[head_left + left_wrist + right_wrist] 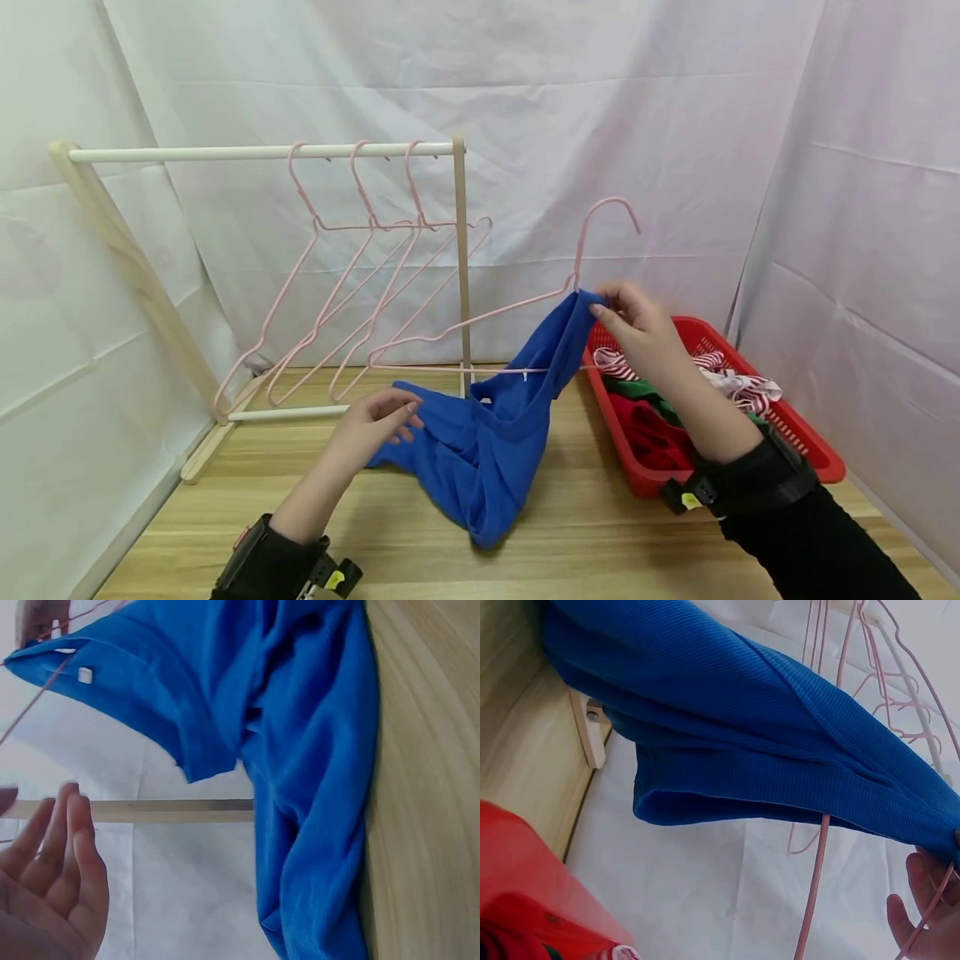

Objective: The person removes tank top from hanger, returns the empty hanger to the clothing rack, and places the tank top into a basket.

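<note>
A blue ribbed shirt (517, 425) hangs partly over a pink hanger (581, 240), its lower part bunched on the table. At the hanger's neck, my right hand (641, 329) pinches the shirt's upper edge between thumb and fingers. The hanger's left arm sticks out bare of cloth, and its hook points up and right. My left hand (378, 423), fingers loosely bent, is beside the shirt's left part; the left wrist view shows its palm holding nothing. A small white label (85, 675) shows inside the shirt's opening.
To the left stands a rack with a white rail (217, 154) and wooden posts (461, 275). Several pink hangers (360, 179) hang there. A red basket (626, 458) on the right holds striped, green and red clothes. White cloth surrounds the wooden table (592, 542).
</note>
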A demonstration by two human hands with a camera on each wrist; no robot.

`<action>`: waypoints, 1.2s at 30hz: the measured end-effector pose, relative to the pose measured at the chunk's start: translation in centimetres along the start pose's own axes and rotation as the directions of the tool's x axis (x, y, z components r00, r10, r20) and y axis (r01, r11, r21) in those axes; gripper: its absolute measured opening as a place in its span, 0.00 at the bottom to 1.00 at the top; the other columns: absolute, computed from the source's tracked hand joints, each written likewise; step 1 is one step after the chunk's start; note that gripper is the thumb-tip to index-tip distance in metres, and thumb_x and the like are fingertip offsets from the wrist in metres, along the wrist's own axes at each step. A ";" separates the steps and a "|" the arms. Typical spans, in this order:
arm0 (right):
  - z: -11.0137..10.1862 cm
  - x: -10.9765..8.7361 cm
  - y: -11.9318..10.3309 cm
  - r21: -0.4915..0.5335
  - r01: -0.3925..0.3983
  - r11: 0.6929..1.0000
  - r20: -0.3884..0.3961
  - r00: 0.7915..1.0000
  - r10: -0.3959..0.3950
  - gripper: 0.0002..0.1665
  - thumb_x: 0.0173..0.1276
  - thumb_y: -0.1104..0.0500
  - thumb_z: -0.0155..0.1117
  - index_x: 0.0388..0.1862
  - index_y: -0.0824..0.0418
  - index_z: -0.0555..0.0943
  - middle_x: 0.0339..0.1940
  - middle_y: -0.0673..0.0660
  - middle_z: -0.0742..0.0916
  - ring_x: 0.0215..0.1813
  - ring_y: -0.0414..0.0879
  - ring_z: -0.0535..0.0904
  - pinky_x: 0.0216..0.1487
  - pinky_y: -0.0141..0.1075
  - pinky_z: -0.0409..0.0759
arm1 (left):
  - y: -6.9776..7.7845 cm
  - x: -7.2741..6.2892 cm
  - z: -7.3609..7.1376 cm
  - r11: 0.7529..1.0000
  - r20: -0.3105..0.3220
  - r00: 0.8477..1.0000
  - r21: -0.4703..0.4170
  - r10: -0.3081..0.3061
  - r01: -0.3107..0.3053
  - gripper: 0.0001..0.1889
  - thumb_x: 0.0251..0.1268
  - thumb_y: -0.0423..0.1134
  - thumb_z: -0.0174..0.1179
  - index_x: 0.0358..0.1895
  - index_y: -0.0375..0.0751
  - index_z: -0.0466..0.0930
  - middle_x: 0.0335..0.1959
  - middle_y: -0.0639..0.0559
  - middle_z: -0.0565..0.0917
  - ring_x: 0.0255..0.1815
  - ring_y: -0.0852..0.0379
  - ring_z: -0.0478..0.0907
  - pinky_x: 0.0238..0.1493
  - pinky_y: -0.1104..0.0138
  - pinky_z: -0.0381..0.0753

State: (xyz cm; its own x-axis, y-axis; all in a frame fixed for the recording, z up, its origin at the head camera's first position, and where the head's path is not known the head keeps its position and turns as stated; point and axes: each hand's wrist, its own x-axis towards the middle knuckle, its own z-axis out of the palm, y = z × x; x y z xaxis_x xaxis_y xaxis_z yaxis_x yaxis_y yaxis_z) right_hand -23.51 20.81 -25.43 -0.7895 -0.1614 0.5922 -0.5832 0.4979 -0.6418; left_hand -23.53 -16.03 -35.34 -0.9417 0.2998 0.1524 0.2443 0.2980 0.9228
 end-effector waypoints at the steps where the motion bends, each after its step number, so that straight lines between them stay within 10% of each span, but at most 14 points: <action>1: 0.1 -0.1 0.2 0.002 -0.003 1.000 0.007 1.000 0.003 0.11 0.76 0.62 0.53 0.50 0.69 0.76 0.40 0.61 0.82 0.40 0.48 0.76 0.43 0.25 0.76 | 0.1 -0.1 0.0 1.000 0.007 1.000 -0.015 0.008 -0.008 0.14 0.74 0.38 0.55 0.54 0.34 0.78 0.36 0.45 0.85 0.33 0.51 0.83 0.38 0.60 0.81; 16: 1.4 -1.0 1.3 -0.029 -0.098 0.995 0.082 0.992 0.100 0.11 0.74 0.60 0.59 0.50 0.64 0.79 0.39 0.58 0.82 0.39 0.51 0.77 0.39 0.30 0.77 | 0.3 -0.8 -1.3 0.963 0.161 0.975 -0.245 0.156 -0.114 0.15 0.76 0.37 0.51 0.53 0.24 0.71 0.41 0.37 0.84 0.38 0.50 0.86 0.42 0.58 0.83; 23: 1.8 -1.1 1.3 -0.016 -0.113 0.993 0.100 0.988 0.114 0.11 0.73 0.60 0.60 0.50 0.62 0.80 0.40 0.57 0.84 0.42 0.51 0.80 0.43 0.31 0.79 | 0.4 -0.9 -1.3 0.961 0.287 0.938 -0.246 0.195 -0.125 0.20 0.80 0.41 0.43 0.42 0.22 0.73 0.38 0.38 0.84 0.36 0.48 0.85 0.40 0.54 0.83; 28: 2.4 -1.4 1.1 -0.011 -0.111 0.994 0.116 0.987 0.112 0.11 0.72 0.61 0.61 0.50 0.61 0.81 0.41 0.55 0.85 0.43 0.49 0.80 0.46 0.35 0.79 | 0.2 -1.0 -1.1 0.969 0.315 0.938 -0.238 0.144 -0.069 0.27 0.82 0.47 0.37 0.40 0.22 0.73 0.30 0.43 0.81 0.25 0.56 0.78 0.29 0.62 0.80; 36: 3.0 -1.8 1.3 -0.028 -0.137 0.990 0.164 0.977 0.139 0.13 0.70 0.60 0.63 0.52 0.59 0.80 0.44 0.54 0.85 0.47 0.51 0.79 0.50 0.46 0.78 | 0.0 -1.6 -1.7 0.966 0.301 0.925 -0.179 0.233 -0.185 0.28 0.83 0.45 0.29 0.37 0.27 0.75 0.26 0.48 0.77 0.18 0.60 0.65 0.17 0.62 0.60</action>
State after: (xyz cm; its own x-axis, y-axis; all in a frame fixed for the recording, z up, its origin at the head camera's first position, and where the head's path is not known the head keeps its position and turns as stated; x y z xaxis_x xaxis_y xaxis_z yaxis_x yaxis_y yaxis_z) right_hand -23.42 19.18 -28.80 -0.8836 -0.2278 0.4090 -0.4643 0.5388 -0.7029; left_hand -22.43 -18.09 -35.02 -0.7444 0.6194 0.2495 0.3688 0.0698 0.9269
